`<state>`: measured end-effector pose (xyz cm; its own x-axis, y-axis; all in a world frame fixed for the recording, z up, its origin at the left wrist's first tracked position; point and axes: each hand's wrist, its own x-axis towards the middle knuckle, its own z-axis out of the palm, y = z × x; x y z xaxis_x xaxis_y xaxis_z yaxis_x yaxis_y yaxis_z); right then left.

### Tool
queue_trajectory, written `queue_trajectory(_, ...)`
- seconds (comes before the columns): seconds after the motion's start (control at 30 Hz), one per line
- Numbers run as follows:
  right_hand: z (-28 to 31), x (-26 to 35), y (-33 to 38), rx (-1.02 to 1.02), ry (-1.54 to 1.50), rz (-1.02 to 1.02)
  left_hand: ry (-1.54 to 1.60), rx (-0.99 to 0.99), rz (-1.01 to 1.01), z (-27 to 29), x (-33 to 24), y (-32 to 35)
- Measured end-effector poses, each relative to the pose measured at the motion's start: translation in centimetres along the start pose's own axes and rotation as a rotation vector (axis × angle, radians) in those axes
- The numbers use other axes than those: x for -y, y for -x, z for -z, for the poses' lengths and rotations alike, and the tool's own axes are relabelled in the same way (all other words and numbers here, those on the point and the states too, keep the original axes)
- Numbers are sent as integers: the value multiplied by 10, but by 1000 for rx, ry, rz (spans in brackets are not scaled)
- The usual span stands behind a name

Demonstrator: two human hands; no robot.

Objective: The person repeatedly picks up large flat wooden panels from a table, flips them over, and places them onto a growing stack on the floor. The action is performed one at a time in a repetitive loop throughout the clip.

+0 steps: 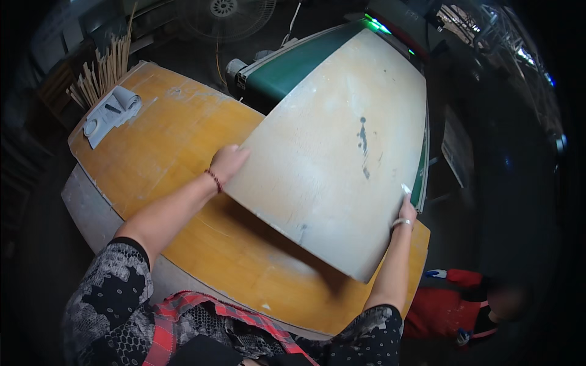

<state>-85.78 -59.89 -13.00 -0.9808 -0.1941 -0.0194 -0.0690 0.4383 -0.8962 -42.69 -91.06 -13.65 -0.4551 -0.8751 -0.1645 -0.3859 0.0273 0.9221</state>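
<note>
My left hand [229,161] is gripping the left edge of a big pale board [342,152], fingers curled onto its top face, with a red bead bracelet [213,180] on that wrist. My right hand [406,207] has the board's right edge, thumb poking up over it, and there's a silver bangle [401,222] on that wrist. So both hands are clamped on the same board, one on each side.

The board is a thin, greyish-white sheet with a dark smear [364,137] around the middle of its face. Its near corner is lifted off the orange table [177,146] and throws a shadow on it, hanging over the table's right half. The far end lies over a green conveyor belt [293,67] on the machine past the table's far edge, where a small green light [377,24] glows at the far end.

At the table's far left corner sits a folded grey cloth [113,113], and just beyond that corner is a bundle of wooden sticks [104,70] standing up. A fan [226,12] is on the floor behind the table. Off the table's near right corner there's someone in a red top [452,302], low down; can't tell what they're doing.
</note>
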Motion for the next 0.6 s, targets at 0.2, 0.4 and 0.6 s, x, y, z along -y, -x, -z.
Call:
queue_trajectory(0.2,-41,-30,-10,-46,1109,9,-962,-139,-375,-30,18,-36)
queue_trajectory(0.4,-17,-96,29,278,141,-362,128,408,91,-40,78,-60)
queue_trajectory(0.6,-24,-108,76,125,308,-198,61,248,249,-27,75,-39)
